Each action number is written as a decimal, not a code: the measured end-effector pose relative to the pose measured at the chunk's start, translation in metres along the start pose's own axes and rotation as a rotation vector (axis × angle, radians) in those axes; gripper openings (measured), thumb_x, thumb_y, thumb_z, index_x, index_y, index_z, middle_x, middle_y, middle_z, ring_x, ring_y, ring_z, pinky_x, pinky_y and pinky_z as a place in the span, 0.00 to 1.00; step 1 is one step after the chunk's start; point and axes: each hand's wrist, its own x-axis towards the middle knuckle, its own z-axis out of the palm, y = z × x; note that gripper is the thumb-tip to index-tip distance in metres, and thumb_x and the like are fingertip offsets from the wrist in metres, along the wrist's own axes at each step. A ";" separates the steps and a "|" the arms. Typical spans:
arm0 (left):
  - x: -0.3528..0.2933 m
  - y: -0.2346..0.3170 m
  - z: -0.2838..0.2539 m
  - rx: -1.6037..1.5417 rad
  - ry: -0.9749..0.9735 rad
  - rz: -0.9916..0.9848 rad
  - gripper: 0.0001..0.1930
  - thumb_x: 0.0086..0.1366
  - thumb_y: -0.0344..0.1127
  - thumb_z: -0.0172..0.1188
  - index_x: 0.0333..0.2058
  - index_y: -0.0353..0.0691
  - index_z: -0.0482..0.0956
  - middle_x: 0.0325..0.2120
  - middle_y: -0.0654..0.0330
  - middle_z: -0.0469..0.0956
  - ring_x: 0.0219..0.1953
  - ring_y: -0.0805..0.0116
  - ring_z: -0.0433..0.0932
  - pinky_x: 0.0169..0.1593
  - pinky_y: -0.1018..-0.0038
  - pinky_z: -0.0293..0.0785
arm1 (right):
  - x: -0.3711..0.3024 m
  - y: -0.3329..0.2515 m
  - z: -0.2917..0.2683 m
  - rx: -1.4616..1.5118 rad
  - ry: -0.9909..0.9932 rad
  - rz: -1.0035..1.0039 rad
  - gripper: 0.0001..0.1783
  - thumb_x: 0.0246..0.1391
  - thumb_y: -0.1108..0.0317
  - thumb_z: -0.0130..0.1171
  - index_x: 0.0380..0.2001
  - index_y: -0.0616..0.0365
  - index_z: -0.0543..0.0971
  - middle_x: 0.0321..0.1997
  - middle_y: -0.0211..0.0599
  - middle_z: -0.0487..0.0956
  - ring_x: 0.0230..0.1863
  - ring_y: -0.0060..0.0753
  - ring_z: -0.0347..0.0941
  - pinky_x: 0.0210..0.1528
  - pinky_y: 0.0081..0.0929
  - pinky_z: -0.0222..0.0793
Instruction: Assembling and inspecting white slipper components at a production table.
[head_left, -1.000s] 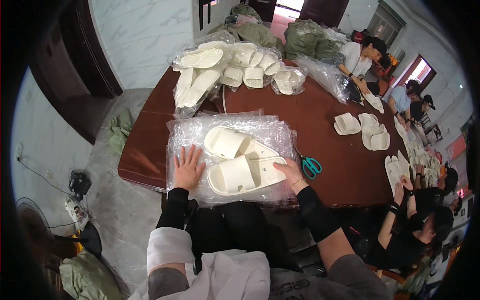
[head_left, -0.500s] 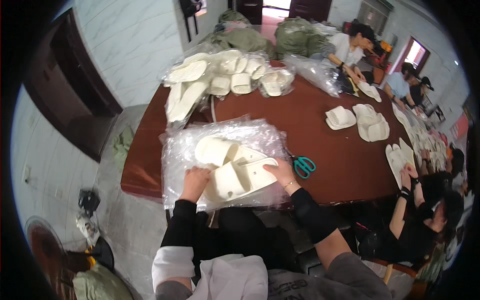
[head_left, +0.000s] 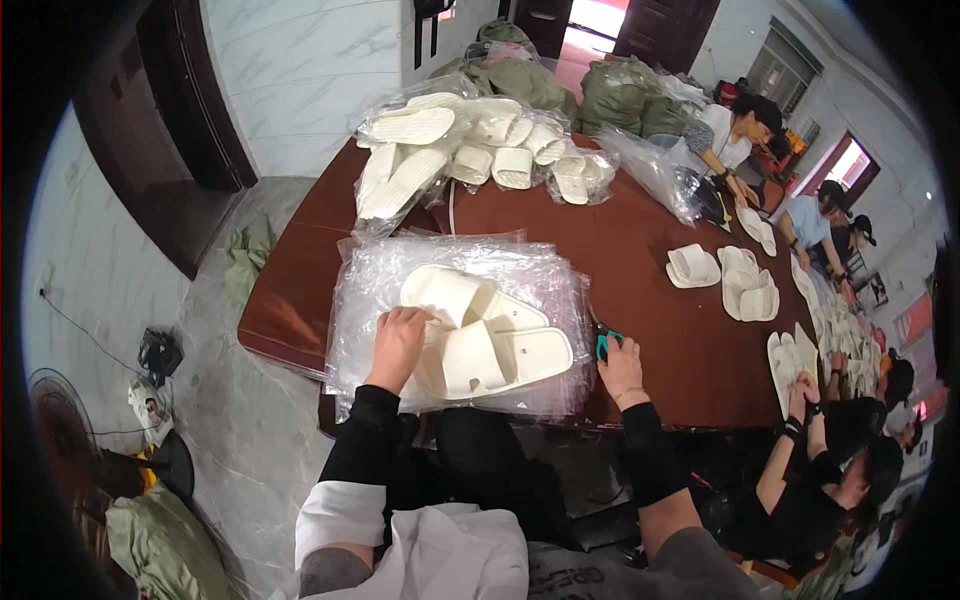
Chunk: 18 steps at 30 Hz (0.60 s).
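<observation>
A pair of cream slide slippers (head_left: pixel 540 362) lies on a stack of clear plastic bags (head_left: pixel 365 275) at the near side of the brown table. My left hand (head_left: pixel 398 345) is closed at the toe end of the slippers, its fingers curled against the straps. To the right of the bags, my right hand (head_left: pixel 622 374) grips the teal handles of a pair of scissors (head_left: pixel 603 345) on the tabletop. The blades are mostly hidden beside the bag edge.
Bagged cream slippers (head_left: pixel 405 185) are heaped at the table's far left. Loose slippers (head_left: pixel 750 285) lie to the right on the table (head_left: pixel 290 290). Co-workers (head_left: pixel 735 135) handle slippers along the right side. Green sacks (head_left: pixel 615 95) stand beyond the table; a fan (head_left: pixel 60 420) stands lower left.
My right hand has left the slipper's heel and moved right onto the scissors. My left hand stays at the toe end. The whole view has shifted a little.
</observation>
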 end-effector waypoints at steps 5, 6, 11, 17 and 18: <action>0.027 0.025 0.004 -0.110 0.038 0.003 0.08 0.55 0.27 0.57 0.34 0.42 0.80 0.36 0.61 0.78 0.44 0.58 0.75 0.47 0.62 0.68 | -0.003 -0.002 -0.003 0.110 0.060 -0.042 0.22 0.44 0.69 0.67 0.45 0.62 0.75 0.47 0.50 0.68 0.51 0.56 0.65 0.51 0.45 0.69; 0.031 0.028 0.008 -0.119 0.007 0.008 0.10 0.53 0.26 0.57 0.35 0.43 0.80 0.39 0.61 0.78 0.46 0.58 0.74 0.48 0.61 0.67 | -0.004 0.001 -0.003 0.111 0.056 -0.039 0.22 0.45 0.69 0.66 0.44 0.61 0.75 0.47 0.50 0.68 0.50 0.56 0.66 0.51 0.45 0.68; 0.058 0.041 0.027 -0.076 -0.047 0.182 0.10 0.57 0.29 0.56 0.38 0.45 0.82 0.53 0.60 0.73 0.59 0.54 0.66 0.60 0.53 0.60 | -0.002 0.024 0.008 0.215 0.021 -0.031 0.21 0.47 0.71 0.64 0.45 0.56 0.72 0.52 0.52 0.68 0.54 0.58 0.65 0.54 0.45 0.67; 0.068 0.033 0.062 0.097 -0.157 0.221 0.13 0.57 0.30 0.55 0.38 0.53 0.84 0.63 0.63 0.63 0.69 0.54 0.52 0.68 0.42 0.42 | -0.003 0.013 -0.001 0.258 -0.012 0.002 0.27 0.46 0.73 0.64 0.52 0.57 0.70 0.46 0.52 0.68 0.50 0.58 0.66 0.52 0.46 0.67; 0.073 0.032 0.062 0.091 -0.147 0.288 0.11 0.56 0.31 0.56 0.35 0.53 0.84 0.64 0.63 0.63 0.70 0.54 0.51 0.68 0.41 0.41 | -0.003 0.015 0.001 0.258 -0.013 0.010 0.27 0.46 0.73 0.64 0.52 0.57 0.70 0.46 0.52 0.68 0.50 0.58 0.66 0.52 0.46 0.67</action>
